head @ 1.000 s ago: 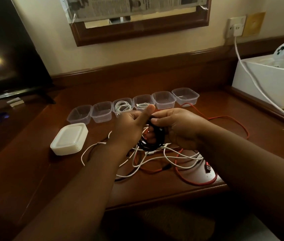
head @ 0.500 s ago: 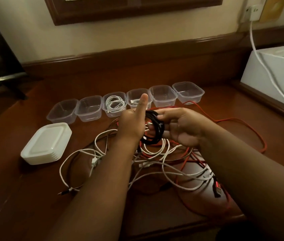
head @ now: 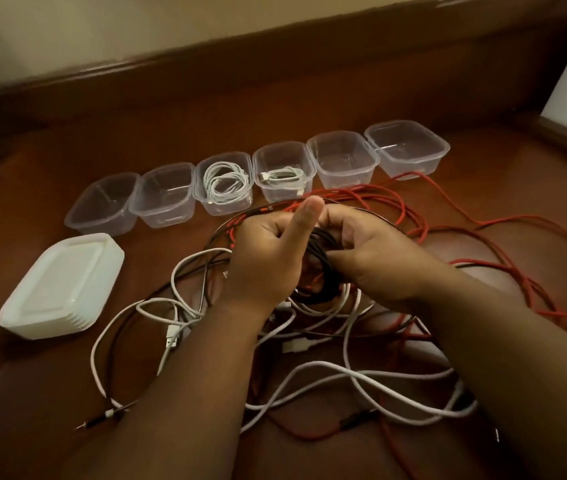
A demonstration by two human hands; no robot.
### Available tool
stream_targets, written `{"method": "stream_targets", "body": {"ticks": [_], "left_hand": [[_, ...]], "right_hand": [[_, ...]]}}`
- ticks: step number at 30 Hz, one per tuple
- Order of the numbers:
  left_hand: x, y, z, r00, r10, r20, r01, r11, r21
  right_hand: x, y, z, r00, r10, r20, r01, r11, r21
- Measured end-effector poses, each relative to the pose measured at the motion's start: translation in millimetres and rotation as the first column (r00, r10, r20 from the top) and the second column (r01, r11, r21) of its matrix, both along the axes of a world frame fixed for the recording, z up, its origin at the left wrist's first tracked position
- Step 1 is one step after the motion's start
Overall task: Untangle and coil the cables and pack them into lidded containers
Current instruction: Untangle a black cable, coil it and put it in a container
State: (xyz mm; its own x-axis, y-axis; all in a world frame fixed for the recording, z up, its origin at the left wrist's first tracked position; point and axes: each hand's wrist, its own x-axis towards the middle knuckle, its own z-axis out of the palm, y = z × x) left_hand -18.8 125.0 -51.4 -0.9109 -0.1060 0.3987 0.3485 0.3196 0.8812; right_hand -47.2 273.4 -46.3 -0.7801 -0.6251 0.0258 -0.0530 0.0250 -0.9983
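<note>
Black cable coil (head: 322, 268): held above the worktop between both hands, over the middle of the tangle; wound into a small ring, probably kept in the air so that new turns can be added without catching the loose cables below.
Coil's facing: the ring stands roughly upright, on edge, with its long axis running from far-top to near-bottom; its opening seems to face left and right, toward the two palms.
Left hand (head: 268, 258): fingers curled round the left side of the coil, thumb stuck straight up and away; it appears to act as the former that keeps the ring's shape.
Right hand (head: 375, 258): fingers pinching the right side of the coil, likely feeding or pressing down a turn.
Loose tail: a dark strand arcs from the hands toward the far side, so the winding looks unfinished.
Tangle (head: 310, 358): white, red and black cables spread on the worktop (head: 310, 105) beneath and near the arms.
Containers (head: 341, 159): six clear tubs in a far row, open-topped for dropping coils in; the third and fourth from the left each hold a white coil, the rest look unfilled.
Lids (head: 63, 285): a white stack at left, near the row.
</note>
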Motion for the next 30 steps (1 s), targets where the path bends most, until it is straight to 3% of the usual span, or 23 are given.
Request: {"method": "stream_targets", "body": {"ticks": [5, 7, 11, 15, 17, 22, 27, 30], "left_hand": [[-2, 3, 1, 0.998, 0.064, -0.013, -0.065, 0.996, -0.066], [-1, 3, 1, 0.998, 0.057, 0.008, -0.056, 0.995, -0.078], [1, 3, 2, 0.999, -0.018, 0.033, 0.02, 0.998, -0.061], [1, 3, 3, 0.998, 0.067, 0.018, -0.066, 0.997, -0.027], [0, 2, 3, 0.988, 0.147, 0.041, -0.148, 0.989, 0.024], [-3, 6, 3, 0.959, 0.248, 0.138, -0.269, 0.949, 0.164], [-7, 8, 1, 0.953, 0.205, 0.225, -0.263, 0.928, 0.266], [-5, 11, 0, 0.965, 0.168, 0.201, -0.214, 0.948, 0.237]], "right_hand": [[-3, 4, -1, 0.983, -0.046, 0.177, 0.074, 0.985, -0.156], [-4, 5, -1, 0.992, -0.073, 0.104, 0.084, 0.99, -0.112], [-3, 9, 0, 0.972, -0.083, -0.221, 0.108, 0.988, 0.107], [-1, 9, -1, 0.98, 0.004, -0.197, 0.018, 0.994, 0.105], [2, 5, -5, 0.99, 0.053, -0.129, -0.048, 0.998, 0.042], [11, -9, -10, 0.965, 0.17, 0.202, -0.091, 0.933, -0.348], [13, -12, -6, 0.923, 0.103, 0.371, 0.076, 0.896, -0.437], [8, -11, -7, 0.864, 0.035, 0.502, 0.223, 0.868, -0.443]]}}
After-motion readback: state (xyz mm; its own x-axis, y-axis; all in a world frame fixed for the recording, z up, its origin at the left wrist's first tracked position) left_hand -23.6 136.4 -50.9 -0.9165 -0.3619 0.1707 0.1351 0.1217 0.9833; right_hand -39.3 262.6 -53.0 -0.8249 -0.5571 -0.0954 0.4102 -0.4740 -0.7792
